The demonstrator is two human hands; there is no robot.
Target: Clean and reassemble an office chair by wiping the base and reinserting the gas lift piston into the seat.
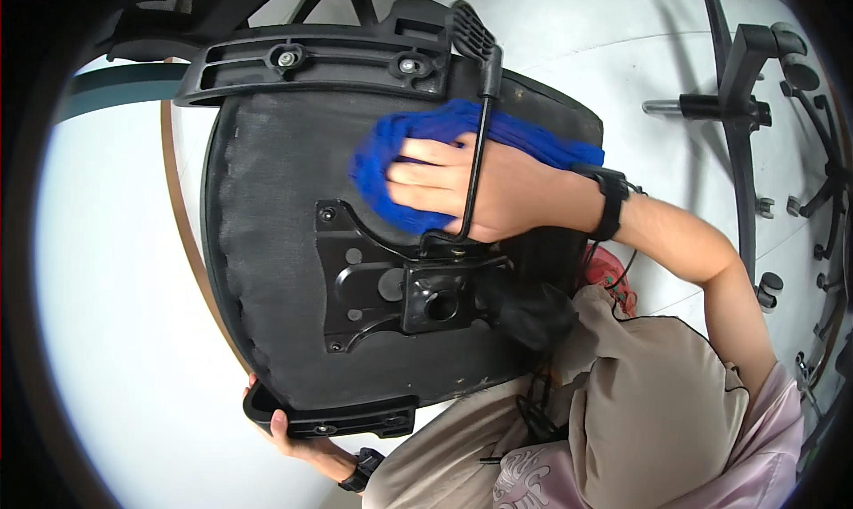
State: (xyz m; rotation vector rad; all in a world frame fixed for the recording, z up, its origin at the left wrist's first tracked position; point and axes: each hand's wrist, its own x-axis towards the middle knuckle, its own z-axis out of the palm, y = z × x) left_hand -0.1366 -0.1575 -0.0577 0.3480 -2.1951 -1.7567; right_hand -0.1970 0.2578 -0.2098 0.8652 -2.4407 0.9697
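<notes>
An office chair seat [275, 242] lies with its black underside facing up, partly across my lap. My right hand [498, 189] presses a crumpled blue cloth [400, 198] onto that underside, fingers over the fabric. A black lever rod [481, 145] with a ribbed paddle end crosses above the hand and cloth. Below them, the metal mounting plate [355, 287] is fixed to the seat, with a round hole in its block. At the near left, my left hand [280, 433] grips the end of the near armrest bracket [355, 417], thumb on top. Some of its fingers are hidden.
A second armrest bracket [329, 60] is bolted along the seat's far edge. White board-like surface with a brown edge [191, 225] lies left. Chair base with a metal post [684, 107] and casters [769, 287] stand right. Red plastic bag [609, 274] sits beside my lap.
</notes>
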